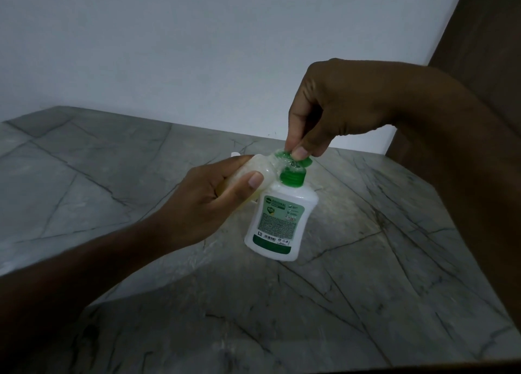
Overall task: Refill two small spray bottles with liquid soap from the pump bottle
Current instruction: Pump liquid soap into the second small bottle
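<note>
We count two hands and two bottles in view. The pump bottle (277, 221), white with a green label and green collar, stands on the grey marbled counter (394, 246), slightly tilted. The right hand (335, 105) comes down from above; its thumb and fingers pinch the green pump head (293, 159) at the top of that bottle.

The left hand (205, 201) grips one small spray bottle (259, 167), a pale translucent one, with fingers curled round it and the thumb laid along its side. This bottle lies tilted almost on its side, its open end brought up against the pump's spout, just beside the green collar. Yellowish contents show faintly near the palm.

We see one small white object (235, 154) behind the left hand's fingers; we cannot tell what it is. A white wall (169, 49) backs the counter, and a brown panel (485, 35) stands at the far right.
</note>
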